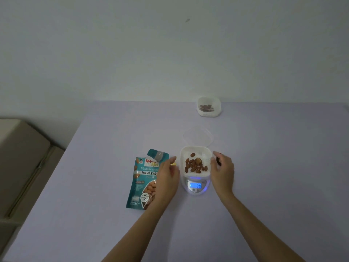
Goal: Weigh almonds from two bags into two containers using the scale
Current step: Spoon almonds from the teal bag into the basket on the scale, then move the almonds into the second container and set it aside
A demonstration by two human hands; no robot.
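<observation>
Bag (140, 178) – "Roasted Almon", "UNSALTED"; scale (195, 186) display – "20".

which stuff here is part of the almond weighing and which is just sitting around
In the job: scale, reading 20; white container on it, with almonds; roasted almond bag left of the scale; second container with almonds, far edge of the table; clear lid behind the scale.
Lying about: beige furniture at left, off the table; dark mark on the wall.

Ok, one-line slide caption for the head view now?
Left hand and right hand flank the white container of almonds on the scale; almond bag left, second container behind.
</observation>
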